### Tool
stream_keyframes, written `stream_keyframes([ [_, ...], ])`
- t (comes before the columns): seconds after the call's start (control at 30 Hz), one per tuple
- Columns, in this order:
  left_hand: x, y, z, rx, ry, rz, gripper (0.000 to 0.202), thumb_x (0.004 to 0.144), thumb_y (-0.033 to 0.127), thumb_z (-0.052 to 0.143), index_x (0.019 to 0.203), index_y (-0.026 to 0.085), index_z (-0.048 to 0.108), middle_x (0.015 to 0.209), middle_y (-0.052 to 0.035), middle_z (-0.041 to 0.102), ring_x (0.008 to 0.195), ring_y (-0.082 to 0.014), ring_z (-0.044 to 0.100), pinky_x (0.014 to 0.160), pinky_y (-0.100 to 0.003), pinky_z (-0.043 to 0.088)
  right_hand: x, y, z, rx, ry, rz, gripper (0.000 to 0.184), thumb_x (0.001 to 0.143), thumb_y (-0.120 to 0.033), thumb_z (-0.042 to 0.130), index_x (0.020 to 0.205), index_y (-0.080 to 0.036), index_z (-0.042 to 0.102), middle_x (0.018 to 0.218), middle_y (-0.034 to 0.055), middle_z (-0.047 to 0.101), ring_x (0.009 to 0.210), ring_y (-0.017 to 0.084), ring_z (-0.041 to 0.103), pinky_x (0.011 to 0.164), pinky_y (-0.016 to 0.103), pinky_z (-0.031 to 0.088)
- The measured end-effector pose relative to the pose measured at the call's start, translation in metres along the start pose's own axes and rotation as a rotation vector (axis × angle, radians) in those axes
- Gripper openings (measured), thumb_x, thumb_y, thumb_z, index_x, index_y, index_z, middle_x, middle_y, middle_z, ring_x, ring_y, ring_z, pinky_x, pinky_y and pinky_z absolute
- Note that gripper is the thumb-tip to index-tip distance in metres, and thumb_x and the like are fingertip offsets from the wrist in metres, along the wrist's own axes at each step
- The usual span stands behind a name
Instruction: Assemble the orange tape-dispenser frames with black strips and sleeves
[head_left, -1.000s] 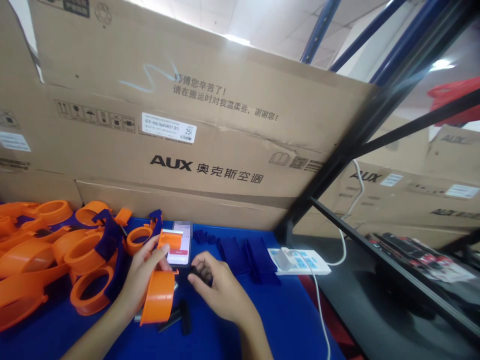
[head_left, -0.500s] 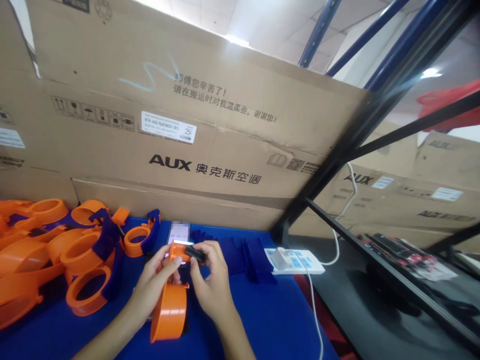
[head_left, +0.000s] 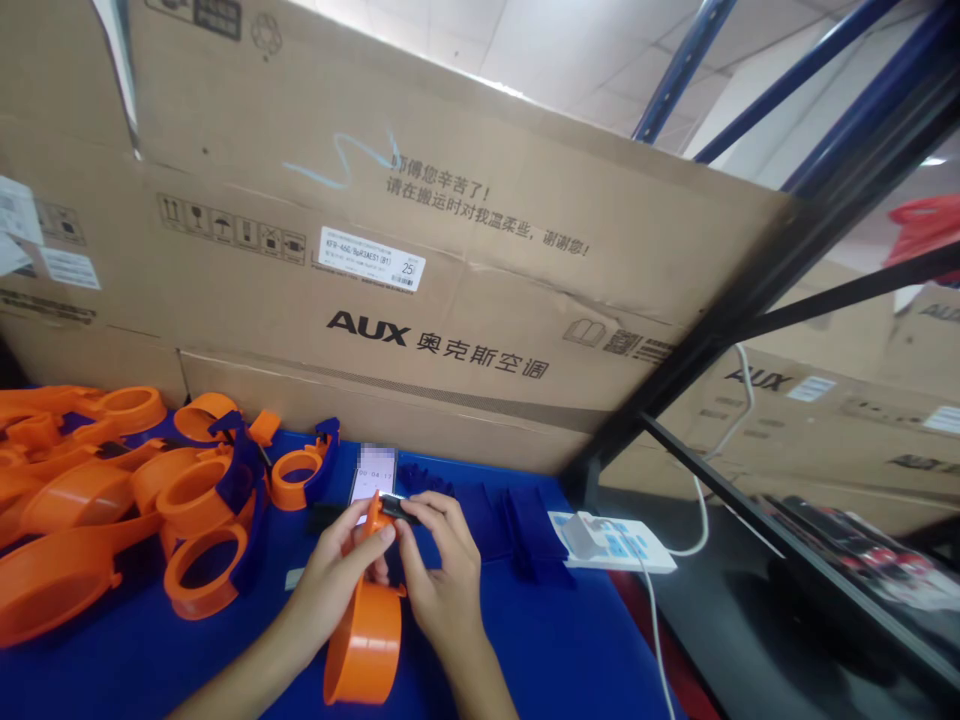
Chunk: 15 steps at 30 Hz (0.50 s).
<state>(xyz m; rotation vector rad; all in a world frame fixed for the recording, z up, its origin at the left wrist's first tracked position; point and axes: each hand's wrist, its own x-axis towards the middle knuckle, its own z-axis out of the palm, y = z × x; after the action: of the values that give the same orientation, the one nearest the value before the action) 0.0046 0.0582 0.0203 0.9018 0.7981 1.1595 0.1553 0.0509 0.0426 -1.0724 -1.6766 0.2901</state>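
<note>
My left hand (head_left: 337, 565) is closed around the upper end of an orange tape dispenser (head_left: 364, 645), whose round hub hangs below the fingers. My right hand (head_left: 448, 560) pinches a small black piece (head_left: 397, 507) between thumb and fingers, against the dispenser's top end. A thin toothed strip shows along the upper edge there. Fingers partly cover where the two parts meet. Just behind the hands lies a phone (head_left: 374, 470) with a timer on its screen.
Orange and dark blue tape dispensers (head_left: 202, 570) pile up at the left of the blue table (head_left: 517, 650). Dark blue flat parts (head_left: 536, 530) and a white power strip (head_left: 652, 548) with cables lie right. Large cardboard boxes (head_left: 480, 400) and a metal rack post (head_left: 720, 250) stand behind.
The view has shifted, so everything sits farther right in the picture. The black piece has come closer in over the dispenser's top end, covering more of the orange there.
</note>
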Motion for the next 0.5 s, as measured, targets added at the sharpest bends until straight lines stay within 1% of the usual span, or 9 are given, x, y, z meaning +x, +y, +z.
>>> stream_keyframes([
  [0.1, 0.0002, 0.0011, -0.0010, 0.012, -0.001, 0.019, 0.047, 0.084, 0.045, 0.078, 0.121, 0.020, 0.064, 0.066, 0.0032, 0.064, 0.060, -0.0136, 0.059, 0.061, -0.024, 0.049, -0.0003, 0.0001, 0.0012, -0.005, -0.004, -0.011, 0.021, 0.097, -0.019, 0.062, 0.113, -0.026, 0.073, 0.113, 0.0101, 0.068, 0.105, 0.026, 0.067, 0.090, 0.041, 0.056],
  [0.3, 0.0021, 0.0013, -0.0034, 0.103, -0.008, 0.061, 0.052, 0.087, 0.047, 0.076, 0.127, 0.018, 0.061, 0.067, 0.0028, 0.064, 0.063, -0.0141, 0.057, 0.063, -0.025, 0.047, 0.0002, 0.0036, 0.0024, -0.023, 0.017, -0.049, 0.022, 0.097, -0.017, 0.062, 0.114, -0.026, 0.074, 0.112, 0.0092, 0.069, 0.104, 0.025, 0.068, 0.089, 0.040, 0.058],
  [0.5, 0.0054, -0.0013, -0.0060, 0.130, -0.039, 0.056, 0.048, 0.087, 0.046, 0.076, 0.124, 0.018, 0.064, 0.069, 0.0030, 0.064, 0.064, -0.0142, 0.057, 0.064, -0.026, 0.047, -0.0007, 0.0041, 0.0028, -0.022, 0.036, -0.064, 0.024, 0.095, -0.015, 0.063, 0.113, -0.026, 0.074, 0.111, 0.0084, 0.070, 0.102, 0.024, 0.069, 0.088, 0.039, 0.059],
])
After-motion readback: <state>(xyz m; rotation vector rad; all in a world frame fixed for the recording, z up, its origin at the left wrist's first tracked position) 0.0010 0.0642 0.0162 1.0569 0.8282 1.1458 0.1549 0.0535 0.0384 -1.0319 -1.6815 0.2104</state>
